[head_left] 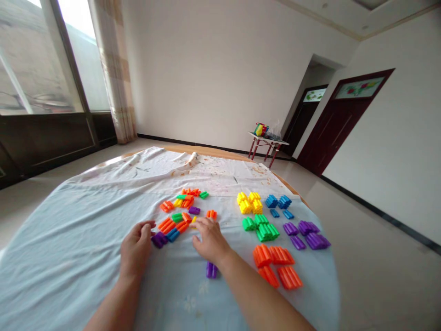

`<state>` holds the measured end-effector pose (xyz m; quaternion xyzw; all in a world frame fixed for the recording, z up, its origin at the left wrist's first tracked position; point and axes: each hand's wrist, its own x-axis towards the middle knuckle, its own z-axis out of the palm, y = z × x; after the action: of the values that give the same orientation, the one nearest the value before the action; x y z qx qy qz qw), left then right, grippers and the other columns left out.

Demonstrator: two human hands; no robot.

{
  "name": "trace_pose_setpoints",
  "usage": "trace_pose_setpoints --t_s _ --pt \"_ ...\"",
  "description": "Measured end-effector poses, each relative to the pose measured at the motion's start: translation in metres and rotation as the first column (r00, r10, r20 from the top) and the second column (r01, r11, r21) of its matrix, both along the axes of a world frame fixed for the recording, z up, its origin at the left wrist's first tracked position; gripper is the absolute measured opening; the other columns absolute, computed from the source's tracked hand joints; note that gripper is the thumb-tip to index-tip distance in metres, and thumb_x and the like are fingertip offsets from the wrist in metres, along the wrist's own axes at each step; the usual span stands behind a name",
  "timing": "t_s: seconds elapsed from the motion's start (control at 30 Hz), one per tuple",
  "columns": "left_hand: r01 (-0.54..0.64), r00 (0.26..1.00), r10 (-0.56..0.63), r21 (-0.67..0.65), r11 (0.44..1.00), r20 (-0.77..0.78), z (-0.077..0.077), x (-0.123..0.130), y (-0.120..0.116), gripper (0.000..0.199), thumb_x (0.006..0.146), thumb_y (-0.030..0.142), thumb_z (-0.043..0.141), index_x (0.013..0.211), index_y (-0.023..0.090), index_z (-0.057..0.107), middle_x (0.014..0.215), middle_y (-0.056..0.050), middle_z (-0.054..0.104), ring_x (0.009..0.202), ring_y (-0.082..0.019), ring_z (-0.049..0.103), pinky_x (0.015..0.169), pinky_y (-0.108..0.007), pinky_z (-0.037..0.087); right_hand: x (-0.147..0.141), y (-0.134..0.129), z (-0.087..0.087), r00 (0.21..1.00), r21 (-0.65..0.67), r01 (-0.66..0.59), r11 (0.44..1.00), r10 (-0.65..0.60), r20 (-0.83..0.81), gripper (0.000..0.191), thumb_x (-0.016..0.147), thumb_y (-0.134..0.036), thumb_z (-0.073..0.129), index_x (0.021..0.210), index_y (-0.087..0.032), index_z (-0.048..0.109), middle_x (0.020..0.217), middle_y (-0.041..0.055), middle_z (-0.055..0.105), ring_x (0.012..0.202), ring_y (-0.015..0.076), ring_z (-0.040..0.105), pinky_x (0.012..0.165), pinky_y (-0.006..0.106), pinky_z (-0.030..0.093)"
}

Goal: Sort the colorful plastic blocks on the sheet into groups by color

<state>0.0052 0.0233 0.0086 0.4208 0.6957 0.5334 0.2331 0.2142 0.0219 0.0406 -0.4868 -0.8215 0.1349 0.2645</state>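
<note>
Yellow piece (194,219), small and seemingly plastic, lies at the fingertips of the right grip (211,238), partly hidden by them; the thumb stands apart from the fingers, so this grip is loosely spread, and whether the fingertips press on the piece or only hover over it, I cannot tell; the left grip (136,243) is narrow, its fingers curled beside a dark purple piece (159,239), and whether it pinches anything is hidden.

Between the two grips lie orange pieces (167,225), a green piece (177,218) and a blue piece (172,235); nearer the body than the right grip sits a purple pair (211,270); well to its right are sorted clusters, yellow (250,207), green (263,230) and orange (289,277), all on the cloth (179,299) over the worktop (210,149).

The yellow piece is probably light and stiff, smooth enough to slip a little, hardly fragile; its long sides look the best place for thumb and index finger, since a press on one end might skid it over the cloth; its visible part seems to point away from the body, its long axis running outward from the right grip's fingertips, though the covered end leaves the exact line uncertain.
</note>
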Motion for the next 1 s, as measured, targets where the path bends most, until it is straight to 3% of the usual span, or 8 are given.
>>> trace_pose_setpoints --t_s 0.2,0.3,0.4,0.53,0.8,1.0 --pt "0.000 0.999 -0.001 -0.013 1.000 -0.052 -0.005 -0.001 0.003 0.041 0.076 0.043 0.039 0.094 0.018 0.066 0.091 -0.008 0.070 0.084 -0.023 0.064 0.073 -0.033 0.049 -0.055 0.034 -0.003 0.985 0.029 -0.109 0.994 0.104 0.136 0.039 0.083 -0.044 0.057 0.116 -0.024 0.062 0.127 0.0061 0.056 0.120 0.0250 0.045 0.102 0.043 0.034" --pt "-0.005 0.996 0.002 -0.029 1.000 -0.084 -0.008 -0.003 0.004 0.049 0.078 0.044 0.032 0.099 0.015 0.065 0.102 -0.013 0.069 0.097 -0.026 0.062 0.086 -0.038 0.047 -0.077 0.046 -0.005 0.958 -0.025 -0.168 0.985 0.170 0.233 0.054 0.080 -0.060 0.053 0.120 -0.024 0.059 0.136 0.0094 0.049 0.127 0.0290 0.039 0.104 0.049 0.029" --pt "0.005 0.995 -0.012 -0.062 0.998 -0.104 -0.009 -0.003 0.003 0.054 0.080 0.046 0.027 0.101 0.013 0.065 0.107 -0.016 0.068 0.102 -0.027 0.061 0.091 -0.040 0.046 -0.081 0.049 -0.003 0.928 -0.103 -0.187 0.977 0.210 0.307 0.059 0.079 -0.064 0.051 0.122 -0.023 0.057 0.133 0.0108 0.052 0.124 0.0302 0.042 0.104 0.052 0.027" --pt "0.037 0.990 -0.050 -0.105 0.994 -0.131 -0.009 -0.002 0.001 0.055 0.082 0.045 0.025 0.102 0.013 0.065 0.108 -0.016 0.068 0.105 -0.028 0.060 0.092 -0.040 0.046 -0.058 0.034 0.005 0.898 -0.144 -0.222 0.965 0.259 0.354 0.055 0.078 -0.060 0.057 0.117 -0.022 0.059 0.122 0.0102 0.060 0.116 0.0288 0.049 0.101 0.050 0.031" --pt "0.068 0.971 -0.102 -0.156 0.985 -0.217 0.004 0.002 -0.005 0.051 0.084 0.041 0.026 0.105 0.014 0.064 0.108 -0.016 0.068 0.105 -0.028 0.060 0.089 -0.041 0.046 0.017 -0.018 0.010 0.884 -0.170 -0.245 0.955 0.292 0.366 0.040 0.078 -0.038 0.065 0.114 -0.022 0.062 0.116 0.0087 0.064 0.116 0.0274 0.050 0.104 0.050 0.027" --pt "0.143 0.945 -0.186 -0.173 0.974 -0.269 0.010 0.007 -0.005 0.045 0.082 0.043 0.033 0.099 0.018 0.067 0.099 -0.011 0.072 0.096 -0.025 0.063 0.079 -0.035 0.048 0.050 -0.041 0.012 0.979 -0.064 -0.126 0.990 0.134 0.152 0.027 0.081 -0.028 0.063 0.106 -0.021 0.066 0.115 0.0067 0.064 0.110 0.0212 0.053 0.101 0.040 0.033"
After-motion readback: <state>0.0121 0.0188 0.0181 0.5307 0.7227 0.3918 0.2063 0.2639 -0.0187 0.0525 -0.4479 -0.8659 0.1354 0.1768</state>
